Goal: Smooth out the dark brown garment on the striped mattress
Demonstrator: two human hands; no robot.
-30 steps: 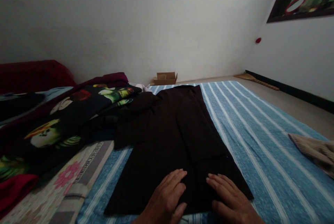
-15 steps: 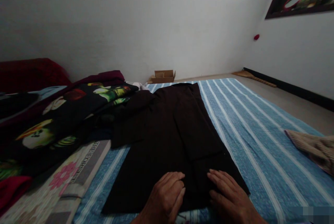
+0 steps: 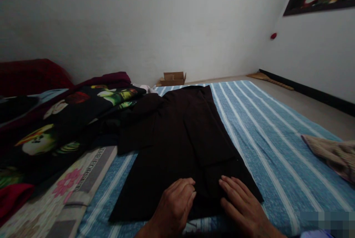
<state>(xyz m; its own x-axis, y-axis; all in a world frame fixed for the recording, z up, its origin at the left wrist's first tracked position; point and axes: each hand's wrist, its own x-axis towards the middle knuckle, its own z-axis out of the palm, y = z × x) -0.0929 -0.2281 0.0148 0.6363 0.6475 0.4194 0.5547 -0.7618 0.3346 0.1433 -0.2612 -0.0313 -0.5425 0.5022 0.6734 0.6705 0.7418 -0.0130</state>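
A black shirt (image 3: 172, 138) lies spread on the blue striped bedsheet (image 3: 271, 138), its hem towards me. One sleeve (image 3: 135, 134) reaches out to the left. The right side is folded inward, with the other sleeve lying over the body. My left hand (image 3: 176, 203) is closed near the middle of the hem, its curled fingers gripping the cloth; the fingertips are partly hidden. To its right, my right hand (image 3: 241, 201) rests on the folded part near the hem, fingers stretched out and flat.
At the left, a printed black garment (image 3: 66, 119) lies heaped beside a flowered flat board or pad (image 3: 91, 171) and a red cloth (image 3: 16, 197). A cardboard box (image 3: 173, 79) stands by the far wall. A beige cloth (image 3: 332, 153) lies at the right edge.
The view has shifted slightly. My left fingers look a little more curled on the cloth. My right hand stays on the fold, and the shirt lies nearly the same.
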